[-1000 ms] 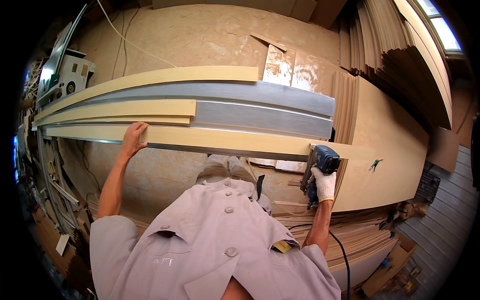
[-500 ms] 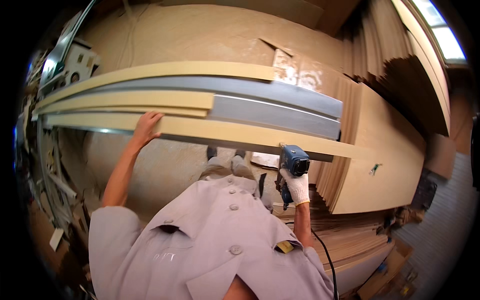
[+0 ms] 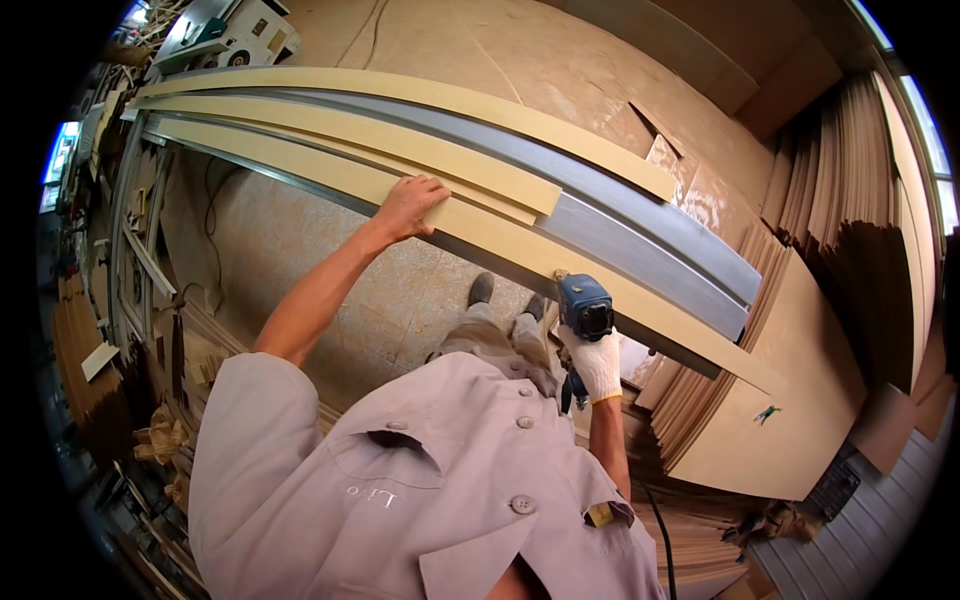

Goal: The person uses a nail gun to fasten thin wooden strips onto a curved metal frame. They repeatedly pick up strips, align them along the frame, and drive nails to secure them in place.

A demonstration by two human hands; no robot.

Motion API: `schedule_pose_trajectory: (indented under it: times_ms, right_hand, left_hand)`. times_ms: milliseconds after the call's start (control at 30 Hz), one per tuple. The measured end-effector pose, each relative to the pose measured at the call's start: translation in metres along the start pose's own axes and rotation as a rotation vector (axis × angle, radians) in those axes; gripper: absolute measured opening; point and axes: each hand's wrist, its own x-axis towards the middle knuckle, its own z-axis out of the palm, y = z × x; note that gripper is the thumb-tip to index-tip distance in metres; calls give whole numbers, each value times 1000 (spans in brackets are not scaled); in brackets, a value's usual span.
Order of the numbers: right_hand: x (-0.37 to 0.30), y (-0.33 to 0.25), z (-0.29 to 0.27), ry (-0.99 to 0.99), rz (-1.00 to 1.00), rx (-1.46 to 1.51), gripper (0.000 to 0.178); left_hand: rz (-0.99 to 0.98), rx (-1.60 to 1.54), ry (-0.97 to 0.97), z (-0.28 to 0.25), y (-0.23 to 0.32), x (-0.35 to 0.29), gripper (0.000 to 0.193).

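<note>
My bare left hand (image 3: 408, 206) grips the nearest pale yellow wooden strip (image 3: 490, 225), fingers over its top and thumb at the near edge. In a white knitted glove, my right hand (image 3: 594, 364) is closed around the handle of a blue nail gun (image 3: 586, 300) with a black cap. The gun's nose is at the strip's near edge, but the exact contact is hidden. This strip lies along a grey metal beam and juts past its right end. Behind it, more yellow strips (image 3: 380, 128) rest on grey beams (image 3: 640, 248).
Stacks of thin boards (image 3: 790, 350) stand at the right, with small green-handled pliers (image 3: 767, 414) on top. A black hose (image 3: 658, 530) runs down by my right arm. A white machine (image 3: 240, 38) stands far left, near a metal frame (image 3: 120, 230).
My view has turned, so the beams now slope down to the right. The nail gun sits farther left along the strip, nearer my left hand. Both hands keep their grips.
</note>
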Motion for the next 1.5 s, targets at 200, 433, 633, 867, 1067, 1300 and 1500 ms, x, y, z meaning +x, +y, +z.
schedule_pose_trajectory:
  times_ms: [200, 433, 633, 867, 1067, 1300, 1500]
  right_hand:
    - [-6, 15, -14, 36, 94, 35, 20]
    - [-13, 47, -37, 151, -9, -15, 19]
    - [-26, 65, -59, 224, -1, -23, 20]
    - [-39, 77, -91, 251, 150, 44, 18]
    - [-48, 85, -113, 352, 145, 163, 20]
    - [-51, 123, -137, 466, 114, 182, 20]
    - [-59, 150, -164, 514, 153, 315, 17]
  left_hand:
    - [3, 15, 8, 1, -1, -1, 74]
    - [9, 27, -17, -4, 0, 2, 71]
    - [5, 56, -15, -5, 2, 3, 66]
    - [-25, 46, -55, -9, 6, 3, 70]
    - [-41, 54, -72, -7, 7, 5, 69]
    - [-51, 27, -73, -12, 12, 5, 68]
    - [-30, 10, -62, -11, 13, 8, 65]
